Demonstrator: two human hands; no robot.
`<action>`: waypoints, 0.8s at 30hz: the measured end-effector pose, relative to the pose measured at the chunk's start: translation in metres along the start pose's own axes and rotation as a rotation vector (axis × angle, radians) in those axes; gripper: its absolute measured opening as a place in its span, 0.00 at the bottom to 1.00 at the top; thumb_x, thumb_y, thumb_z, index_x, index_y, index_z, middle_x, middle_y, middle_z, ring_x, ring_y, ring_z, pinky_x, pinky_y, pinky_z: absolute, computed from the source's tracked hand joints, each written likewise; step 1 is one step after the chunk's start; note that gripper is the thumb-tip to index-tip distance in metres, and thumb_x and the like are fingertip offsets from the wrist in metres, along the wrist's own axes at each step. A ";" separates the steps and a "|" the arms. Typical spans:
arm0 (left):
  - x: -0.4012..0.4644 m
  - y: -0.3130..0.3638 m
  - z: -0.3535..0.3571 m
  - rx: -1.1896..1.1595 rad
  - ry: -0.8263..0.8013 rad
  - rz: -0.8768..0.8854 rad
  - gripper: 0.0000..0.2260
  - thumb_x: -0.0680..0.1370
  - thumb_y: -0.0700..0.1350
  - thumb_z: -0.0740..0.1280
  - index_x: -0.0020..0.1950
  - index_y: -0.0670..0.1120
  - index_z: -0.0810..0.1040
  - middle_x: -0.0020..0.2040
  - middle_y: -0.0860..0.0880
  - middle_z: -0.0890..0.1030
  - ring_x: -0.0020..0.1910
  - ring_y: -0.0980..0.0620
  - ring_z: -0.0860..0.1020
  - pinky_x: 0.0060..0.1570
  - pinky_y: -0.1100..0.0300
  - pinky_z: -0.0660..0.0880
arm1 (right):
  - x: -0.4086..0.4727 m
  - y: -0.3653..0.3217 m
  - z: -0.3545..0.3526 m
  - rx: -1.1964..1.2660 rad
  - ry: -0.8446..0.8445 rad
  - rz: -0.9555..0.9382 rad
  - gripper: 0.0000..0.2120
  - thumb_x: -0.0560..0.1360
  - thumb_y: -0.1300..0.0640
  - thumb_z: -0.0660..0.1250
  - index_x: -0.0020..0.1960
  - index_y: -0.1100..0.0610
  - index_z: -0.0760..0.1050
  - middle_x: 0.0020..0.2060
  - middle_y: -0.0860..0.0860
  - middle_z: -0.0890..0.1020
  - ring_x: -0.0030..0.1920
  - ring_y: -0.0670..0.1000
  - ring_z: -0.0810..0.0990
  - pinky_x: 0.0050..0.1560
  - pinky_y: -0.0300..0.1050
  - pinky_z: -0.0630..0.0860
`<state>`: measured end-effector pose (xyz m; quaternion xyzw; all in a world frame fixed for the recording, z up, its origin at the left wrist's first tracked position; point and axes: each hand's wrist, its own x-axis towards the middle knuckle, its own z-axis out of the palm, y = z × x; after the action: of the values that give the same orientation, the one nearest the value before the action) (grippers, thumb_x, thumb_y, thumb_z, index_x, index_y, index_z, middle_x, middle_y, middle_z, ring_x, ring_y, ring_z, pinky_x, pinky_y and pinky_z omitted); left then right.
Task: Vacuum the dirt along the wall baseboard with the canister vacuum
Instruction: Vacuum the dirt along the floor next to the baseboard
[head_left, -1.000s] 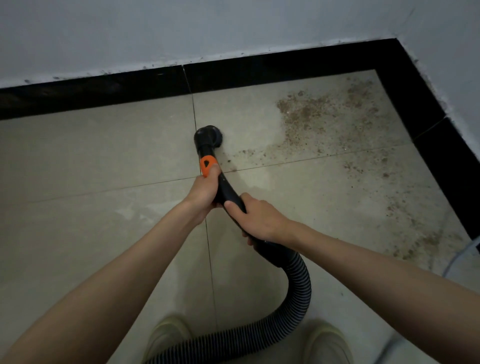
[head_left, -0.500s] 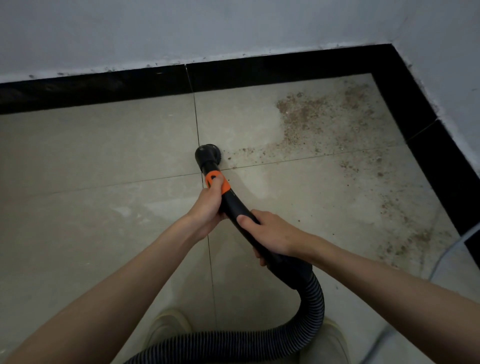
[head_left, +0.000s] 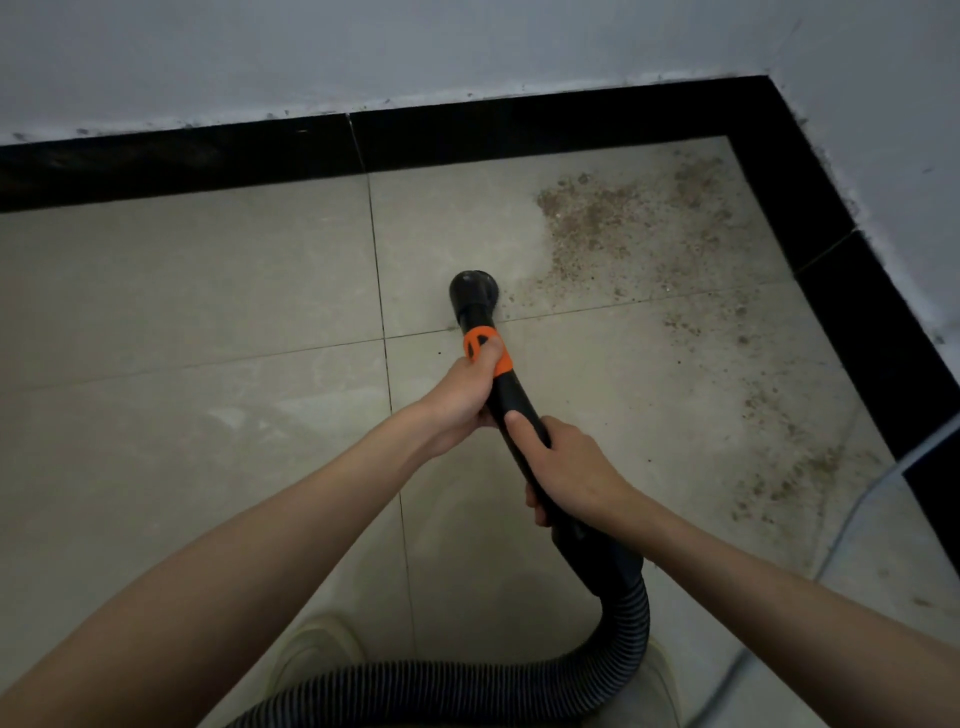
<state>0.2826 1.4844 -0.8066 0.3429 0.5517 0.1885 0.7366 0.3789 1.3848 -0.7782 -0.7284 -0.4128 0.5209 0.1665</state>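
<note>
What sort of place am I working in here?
Probably an indoor room corner, bare of furniture in this view: pale floor tiles, a glossy black baseboard turning the corner under painted white walls, with gritty dirt scattered near it.

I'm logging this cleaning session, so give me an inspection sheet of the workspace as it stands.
Surface: pale beige floor tiles, with brown dirt scattered toward the corner.
Job's things: round black vacuum nozzle on the floor at the dirt's edge; black wand with orange collar; ribbed black hose.
Clutter: nothing seen.
Grippers: left hand grips the collar; right hand grips the wand lower down.
Cables: pale cord along the right side.
Surroundings: glossy black baseboard, white walls, light shoes.
</note>
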 end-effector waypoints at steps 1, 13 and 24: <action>0.002 0.000 0.006 0.024 -0.012 0.002 0.15 0.82 0.54 0.55 0.44 0.44 0.70 0.37 0.47 0.73 0.34 0.52 0.75 0.29 0.61 0.74 | -0.001 0.003 -0.002 0.010 0.028 0.011 0.21 0.80 0.38 0.54 0.46 0.55 0.71 0.27 0.52 0.80 0.22 0.50 0.79 0.23 0.39 0.73; 0.020 0.029 0.055 0.199 -0.121 0.006 0.18 0.82 0.57 0.54 0.44 0.44 0.69 0.38 0.47 0.72 0.36 0.51 0.74 0.34 0.59 0.73 | 0.012 0.012 -0.027 0.180 0.227 0.059 0.20 0.81 0.41 0.54 0.43 0.57 0.69 0.25 0.54 0.79 0.21 0.53 0.78 0.24 0.42 0.72; -0.002 0.011 -0.006 0.000 0.051 0.030 0.16 0.81 0.55 0.56 0.45 0.43 0.71 0.38 0.46 0.75 0.38 0.50 0.76 0.42 0.54 0.76 | 0.016 -0.003 -0.011 0.155 -0.135 -0.042 0.23 0.81 0.40 0.54 0.52 0.61 0.70 0.22 0.51 0.77 0.21 0.52 0.75 0.23 0.41 0.72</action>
<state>0.2775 1.4923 -0.7981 0.3463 0.5651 0.2083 0.7193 0.3897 1.4011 -0.7816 -0.6679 -0.3967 0.5954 0.2051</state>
